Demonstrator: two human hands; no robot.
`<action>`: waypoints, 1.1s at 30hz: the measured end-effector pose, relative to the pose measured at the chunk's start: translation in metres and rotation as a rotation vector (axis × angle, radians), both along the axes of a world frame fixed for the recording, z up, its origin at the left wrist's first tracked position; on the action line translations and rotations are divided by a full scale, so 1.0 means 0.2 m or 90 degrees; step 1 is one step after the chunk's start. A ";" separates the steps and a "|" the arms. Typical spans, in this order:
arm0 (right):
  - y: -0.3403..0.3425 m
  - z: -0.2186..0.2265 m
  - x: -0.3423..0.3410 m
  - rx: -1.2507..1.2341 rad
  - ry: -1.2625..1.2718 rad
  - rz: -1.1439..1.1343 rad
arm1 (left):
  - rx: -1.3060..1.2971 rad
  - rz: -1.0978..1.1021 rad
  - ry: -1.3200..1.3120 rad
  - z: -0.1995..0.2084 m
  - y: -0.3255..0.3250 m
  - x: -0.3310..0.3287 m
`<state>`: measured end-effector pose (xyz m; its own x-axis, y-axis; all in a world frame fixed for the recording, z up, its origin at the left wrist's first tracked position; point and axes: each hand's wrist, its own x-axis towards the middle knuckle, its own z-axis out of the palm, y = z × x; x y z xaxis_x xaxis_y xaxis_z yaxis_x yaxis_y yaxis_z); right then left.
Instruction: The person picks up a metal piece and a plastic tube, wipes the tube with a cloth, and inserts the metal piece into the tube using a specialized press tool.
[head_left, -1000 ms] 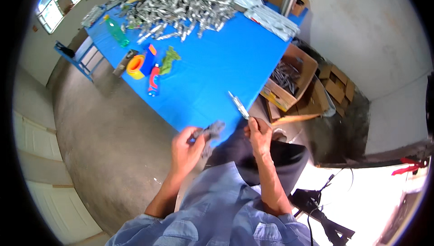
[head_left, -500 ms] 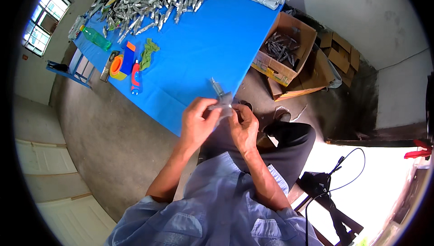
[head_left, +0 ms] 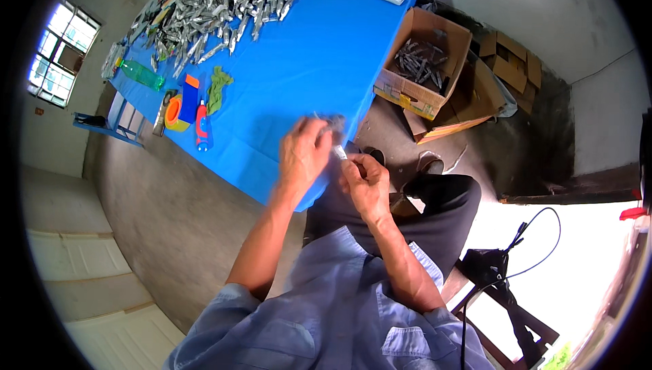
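Note:
Over the near right edge of the blue-covered table, my two hands work close together. My right hand [head_left: 369,185] is closed, thumb and fingers pinching one end of a slim silvery metal piece [head_left: 340,153]. My left hand [head_left: 303,155], smeared by motion, is curled around crumpled see-through plastic wrap [head_left: 331,124] at the far end of that piece. How much of the metal lies inside the plastic is hidden by my left fingers and the blur.
A heap of slim silvery wrapped pieces [head_left: 224,6] covers the far left of the blue table [head_left: 285,64]. Left lie a green bottle [head_left: 140,74], tape rolls [head_left: 176,112], a red-blue tool [head_left: 202,125] and a green cloth [head_left: 217,90]. Right stands a cardboard box [head_left: 424,93] holding similar pieces.
My left hand has moved up and away with the plastic, over the metal piece's far end. My right hand keeps its pinch near the same spot. The view has shifted slightly.

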<state>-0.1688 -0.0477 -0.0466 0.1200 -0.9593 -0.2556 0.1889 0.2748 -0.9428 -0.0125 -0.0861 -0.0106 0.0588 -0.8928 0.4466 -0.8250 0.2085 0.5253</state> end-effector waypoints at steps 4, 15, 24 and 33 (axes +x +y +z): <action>0.00 -0.01 0.01 0.021 -0.016 -0.007 | -0.041 -0.006 -0.019 0.02 -0.11 0.05; 0.04 -0.02 0.00 0.004 0.055 0.001 | 0.095 -0.078 -0.018 0.07 0.18 -0.10; 0.02 -0.02 0.03 0.019 0.034 -0.012 | 0.008 0.001 -0.118 0.09 -0.09 0.02; 0.07 -0.01 -0.01 -0.127 0.265 -0.030 | 0.052 -0.034 -0.021 0.11 0.14 -0.09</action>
<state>-0.1711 -0.0338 -0.0479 0.0007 -0.9966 -0.0829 -0.2082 0.0809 -0.9747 -0.0297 -0.0574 0.0106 -0.0029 -0.9277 0.3732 -0.8310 0.2098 0.5151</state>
